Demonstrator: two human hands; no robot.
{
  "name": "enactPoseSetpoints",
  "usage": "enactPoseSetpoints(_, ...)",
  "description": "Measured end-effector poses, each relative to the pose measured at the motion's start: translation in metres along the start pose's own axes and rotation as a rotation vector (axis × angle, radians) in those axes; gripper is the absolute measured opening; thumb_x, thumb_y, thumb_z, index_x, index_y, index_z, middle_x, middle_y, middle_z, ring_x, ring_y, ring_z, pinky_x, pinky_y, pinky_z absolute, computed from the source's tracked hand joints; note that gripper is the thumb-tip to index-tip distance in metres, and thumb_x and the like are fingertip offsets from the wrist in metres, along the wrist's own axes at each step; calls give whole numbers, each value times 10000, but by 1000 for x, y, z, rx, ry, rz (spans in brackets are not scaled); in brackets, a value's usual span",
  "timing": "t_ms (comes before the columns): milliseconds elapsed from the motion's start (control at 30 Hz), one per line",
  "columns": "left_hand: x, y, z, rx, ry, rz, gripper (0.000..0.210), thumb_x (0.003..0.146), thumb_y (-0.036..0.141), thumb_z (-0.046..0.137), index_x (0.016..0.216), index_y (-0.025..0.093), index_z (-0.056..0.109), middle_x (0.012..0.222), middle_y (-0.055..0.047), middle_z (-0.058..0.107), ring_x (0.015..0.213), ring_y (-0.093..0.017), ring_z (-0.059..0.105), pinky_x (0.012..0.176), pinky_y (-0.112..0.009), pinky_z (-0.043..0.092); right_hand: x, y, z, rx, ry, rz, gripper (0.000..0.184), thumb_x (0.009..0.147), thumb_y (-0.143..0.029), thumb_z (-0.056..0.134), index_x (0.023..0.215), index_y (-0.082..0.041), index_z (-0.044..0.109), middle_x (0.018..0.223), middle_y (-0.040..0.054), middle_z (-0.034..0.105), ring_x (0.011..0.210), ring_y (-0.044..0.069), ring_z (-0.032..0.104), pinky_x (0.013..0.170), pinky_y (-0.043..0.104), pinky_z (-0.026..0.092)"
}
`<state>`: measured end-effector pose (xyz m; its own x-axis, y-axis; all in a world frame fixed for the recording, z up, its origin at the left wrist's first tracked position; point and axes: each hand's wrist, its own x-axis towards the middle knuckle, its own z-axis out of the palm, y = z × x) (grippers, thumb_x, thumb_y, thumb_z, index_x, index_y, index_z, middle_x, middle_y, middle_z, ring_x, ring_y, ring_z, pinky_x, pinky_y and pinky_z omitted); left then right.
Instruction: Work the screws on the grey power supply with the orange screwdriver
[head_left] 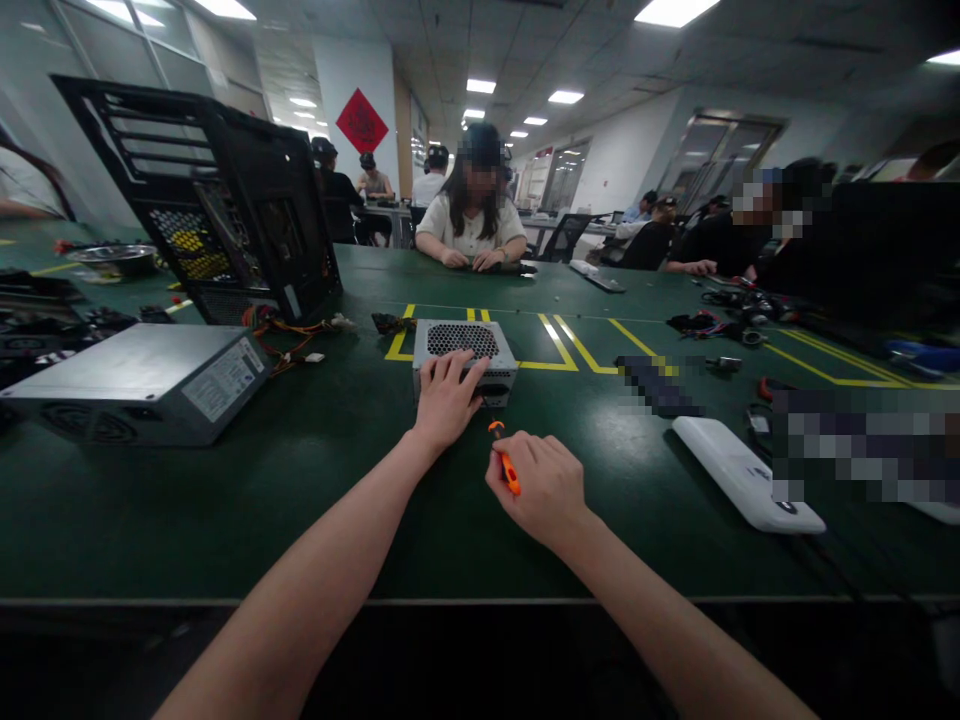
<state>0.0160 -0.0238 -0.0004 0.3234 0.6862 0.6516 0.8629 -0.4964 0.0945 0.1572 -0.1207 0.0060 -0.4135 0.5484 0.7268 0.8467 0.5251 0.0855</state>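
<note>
A small grey power supply unit (504, 352) sits on the green table in front of me, its honeycomb vent facing up. My left hand (447, 396) holds its near edge, with fingers spread over the top and the thumb against the front face. In my right hand (541, 484) is a screwdriver with an orange and black handle (511, 474), closed in my fingers. It points up and away toward the unit's near face. The tip is too small and dark to tell whether it touches a screw.
A larger power supply (142, 375) lies at left, before an upright black computer case (247, 210) with loose cables. At right are a white power bank-like device (746, 475) and more cables (750, 300). A person (472, 215) sits opposite. Behind the case stands a metal bowl (116, 260).
</note>
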Motion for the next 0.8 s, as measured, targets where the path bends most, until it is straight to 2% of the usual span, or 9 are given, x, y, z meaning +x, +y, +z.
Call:
enactPoseSetpoints(233, 0, -1, 2, 17, 28, 19, 497, 730, 222, 590, 1206, 253, 450, 1260, -76, 450, 1174, -260, 345, 958, -429, 244, 4, -1, -2, 51, -162, -43, 115, 782, -225, 457, 737, -166, 545, 739, 51, 534, 690, 163, 458, 640, 297, 311)
enactPoseSetpoints(300, 0, -1, 2, 17, 29, 19, 501, 729, 228, 593, 1208, 254, 449, 1260, -80, 450, 1171, -264, 348, 954, -433, 246, 4, -1, -3, 89, -159, 0, 134, 798, -259, 452, 761, -168, 542, 751, 51, 547, 695, 165, 474, 647, 299, 326)
enactPoseSetpoints(433, 1, -1, 3, 13, 21, 14, 509, 726, 255, 602, 1211, 251, 446, 1264, -86, 445, 1173, -271, 345, 948, -445, 249, 1, 1, -1, 193, -110, 183, 234, 833, -330, 439, 959, -142, 497, 776, 44, 587, 605, 132, 509, 588, 265, 366)
enactPoseSetpoints(500, 1, -1, 3, 11, 21, 13, 501, 731, 265, 598, 1208, 248, 448, 1264, -85, 444, 1171, -270, 347, 950, -447, 248, 0, 4, 0, 235, -108, 225, 198, 837, -307, 431, 938, -144, 482, 742, 32, 581, 559, 117, 501, 556, 248, 373)
enactPoseSetpoints(633, 1, 0, 3, 9, 31, 4, 480, 741, 263, 584, 1202, 247, 451, 1256, -84, 450, 1169, -268, 348, 952, -446, 248, -1, 8, 0, 249, -69, 150, 70, 799, -223, 462, 810, -166, 501, 724, 31, 565, 620, 135, 498, 612, 267, 385)
enactPoseSetpoints(800, 1, 1, 4, 15, 43, 2, 467, 745, 276, 582, 1194, 246, 457, 1245, -83, 460, 1161, -265, 354, 950, -447, 246, 3, 8, -3, 287, -111, 82, 65, 763, -186, 478, 774, -164, 539, 733, 34, 530, 665, 143, 467, 648, 285, 364)
